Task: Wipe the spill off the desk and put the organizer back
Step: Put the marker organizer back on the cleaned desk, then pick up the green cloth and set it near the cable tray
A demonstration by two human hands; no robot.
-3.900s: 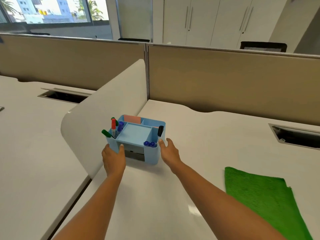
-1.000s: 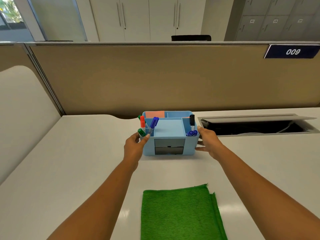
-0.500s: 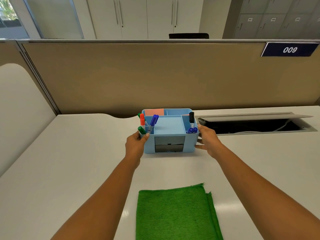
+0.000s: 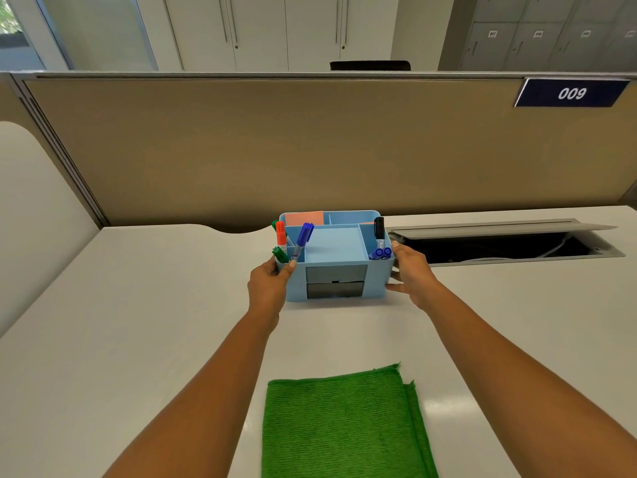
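Organizer, pale blue and full of markers, sits between the two hands at the far side of the desk, close to the partition and just left of the open cable slot. The left hand is closed around the near left corner, thumb across the front face and fingers hidden behind the side wall; the right hand presses flat against the right wall with its fingers spread, so the box is clamped from both sides. Whether its base is resting on the desk or just off it cannot be told from here. No spill shows on the white surface, and the green cloth lies folded well back toward the person, between the forearms, so the step in hand looks like setting the box back in its place. To do that well, keep both palms level so it goes down flat, since a tilt would let the loose markers beside the left thumb lean and tumble out. Lower it rather than slide it, because a slide toward the right hand could catch the slot's raised lid just beyond the right fingers. Square the back wall with the partition ahead of the knuckles, then open the right hand first and draw the left thumb away along the front, clear of the green marker cap touching it.
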